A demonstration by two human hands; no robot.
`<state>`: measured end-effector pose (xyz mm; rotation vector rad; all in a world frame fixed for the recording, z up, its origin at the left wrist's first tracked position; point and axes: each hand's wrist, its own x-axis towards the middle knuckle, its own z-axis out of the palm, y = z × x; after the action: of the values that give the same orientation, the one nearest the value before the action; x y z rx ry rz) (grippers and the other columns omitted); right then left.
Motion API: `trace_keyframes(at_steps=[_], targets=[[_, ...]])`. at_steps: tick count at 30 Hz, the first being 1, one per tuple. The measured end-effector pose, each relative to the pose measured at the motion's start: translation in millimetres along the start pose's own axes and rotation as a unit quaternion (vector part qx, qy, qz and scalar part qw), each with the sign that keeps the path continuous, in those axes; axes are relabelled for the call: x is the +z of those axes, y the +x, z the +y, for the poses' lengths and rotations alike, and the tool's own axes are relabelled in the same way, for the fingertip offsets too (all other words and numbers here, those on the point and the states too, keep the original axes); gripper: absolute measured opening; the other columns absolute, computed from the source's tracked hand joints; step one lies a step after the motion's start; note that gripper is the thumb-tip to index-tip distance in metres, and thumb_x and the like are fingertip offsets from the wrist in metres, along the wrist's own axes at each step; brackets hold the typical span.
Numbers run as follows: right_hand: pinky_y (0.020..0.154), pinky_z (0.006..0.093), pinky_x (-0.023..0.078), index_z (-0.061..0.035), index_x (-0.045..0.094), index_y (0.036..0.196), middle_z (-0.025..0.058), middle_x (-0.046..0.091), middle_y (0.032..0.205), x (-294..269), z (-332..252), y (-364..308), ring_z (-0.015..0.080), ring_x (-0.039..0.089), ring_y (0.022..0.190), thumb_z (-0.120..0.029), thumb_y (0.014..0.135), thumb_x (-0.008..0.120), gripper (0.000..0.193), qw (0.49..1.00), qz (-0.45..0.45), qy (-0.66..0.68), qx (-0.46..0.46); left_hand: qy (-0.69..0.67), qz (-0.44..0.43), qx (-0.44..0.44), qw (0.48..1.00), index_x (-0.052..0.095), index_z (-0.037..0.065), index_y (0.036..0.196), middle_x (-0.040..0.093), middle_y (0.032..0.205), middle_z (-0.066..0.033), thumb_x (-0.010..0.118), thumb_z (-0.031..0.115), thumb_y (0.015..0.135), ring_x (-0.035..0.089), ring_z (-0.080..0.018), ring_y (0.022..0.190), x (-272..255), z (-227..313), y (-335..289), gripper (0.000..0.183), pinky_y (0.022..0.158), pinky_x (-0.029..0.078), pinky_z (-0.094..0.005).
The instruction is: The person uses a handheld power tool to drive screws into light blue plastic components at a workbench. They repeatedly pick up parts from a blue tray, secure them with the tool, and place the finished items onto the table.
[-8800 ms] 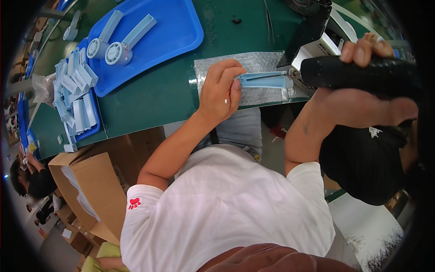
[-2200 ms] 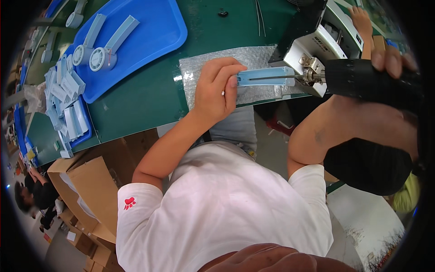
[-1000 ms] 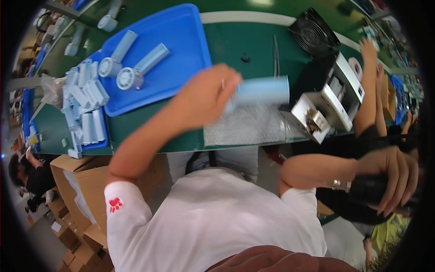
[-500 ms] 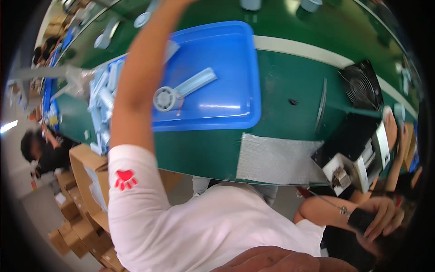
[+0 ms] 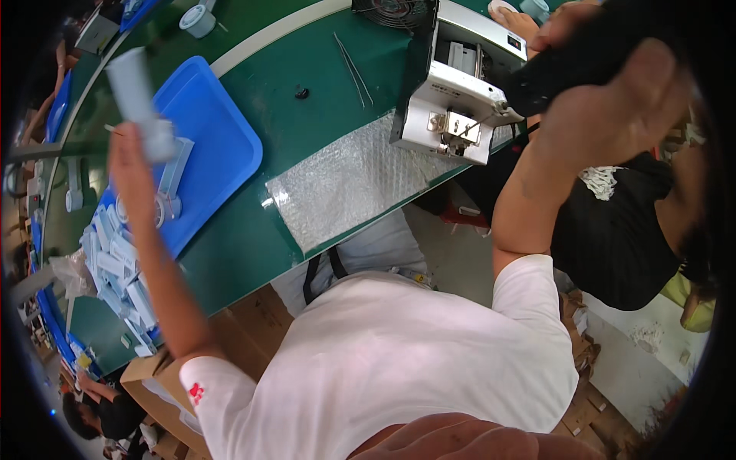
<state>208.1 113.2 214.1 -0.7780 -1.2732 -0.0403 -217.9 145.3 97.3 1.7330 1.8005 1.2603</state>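
My left hand [image 5: 130, 165], at the left above the blue tray, is closed on a light blue handheld fan housing [image 5: 136, 88], held upright and smeared by motion. Under it, another light blue fan part [image 5: 175, 169] lies in the blue tray [image 5: 244, 153]. At the upper right, my right hand [image 5: 613, 107] grips a black electric screwdriver [image 5: 567, 65]. Its thin shaft reaches to the metal front of a white and black screw feeder [image 5: 452, 92]; whether the tip touches a screw is too small to tell.
Light blue parts [image 5: 115, 268] are heaped left of the tray. A bubble-wrap sheet [image 5: 330, 188] lies by the feeder, with tweezers [image 5: 353, 69] and a small black piece [image 5: 302, 93] beyond. A black fan grille [image 5: 391, 11] is behind. A co-worker's hand [image 5: 517, 21] is beyond the feeder.
My view has swung right. My left hand has come back from the far side and now shows a fan housing. My right hand has raised the screwdriver from beside my body to the feeder.
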Motion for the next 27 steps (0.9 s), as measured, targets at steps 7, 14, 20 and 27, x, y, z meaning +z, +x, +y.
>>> trace_keyframes(at_steps=[7, 14, 20, 27], targets=[[0.057, 0.0397, 0.050, 0.0054, 0.061, 0.111, 0.0206, 0.068, 0.098, -41.6, -2.5, -26.6, 0.0266, 0.061, 0.067, -0.070, 0.093, 0.048, 0.079, 0.935, -0.055, 0.280, 0.211, -0.206, -0.050, 0.031, 0.977, 0.057, 0.001, 0.116, 0.064, 0.111, -0.0138, 0.048, 0.008, 0.104, 0.063, -0.0224, 0.103, 137.9, 89.4, -170.1, 0.017, 0.091, 0.050, -0.0356], [0.075, 0.0387, 0.051, 0.0082, 0.060, 0.112, 0.0174, 0.061, 0.102, -66.1, -14.1, -25.9, 0.0271, 0.059, 0.085, -0.083, 0.080, 0.052, 0.097, 0.820, -0.108, 0.495, 0.265, -0.120, -0.062, 0.219, 0.966, 0.066, -0.002, 0.112, 0.068, 0.113, -0.0179, 0.050, 0.004, 0.098, 0.063, -0.0344, 0.105, 165.0, 86.7, -195.5, 0.022, 0.093, 0.050, -0.0402], [0.066, 0.0385, 0.050, 0.0113, 0.059, 0.102, 0.0213, 0.057, 0.087, -25.3, 0.1, -44.6, 0.0277, 0.057, 0.075, -0.086, 0.081, 0.036, 0.102, 0.872, -0.016, 0.412, 0.264, -0.130, -0.068, 0.230, 0.962, 0.067, -0.002, 0.109, 0.068, 0.112, -0.0176, 0.050, 0.003, 0.096, 0.063, -0.0337, 0.103, 165.1, 85.6, -196.2, 0.023, 0.092, 0.050, -0.0400], [0.070, 0.0339, 0.048, 0.0069, 0.059, 0.105, 0.0159, 0.058, 0.089, -30.7, 2.5, -52.7, 0.0257, 0.057, 0.078, -0.079, 0.082, 0.045, 0.090, 0.875, -0.025, 0.401, 0.269, -0.132, -0.070, 0.236, 0.960, 0.067, -0.004, 0.110, 0.068, 0.111, -0.0177, 0.049, 0.004, 0.096, 0.063, -0.0337, 0.102, 165.0, 81.5, -195.0, 0.023, 0.091, 0.050, -0.0396]])
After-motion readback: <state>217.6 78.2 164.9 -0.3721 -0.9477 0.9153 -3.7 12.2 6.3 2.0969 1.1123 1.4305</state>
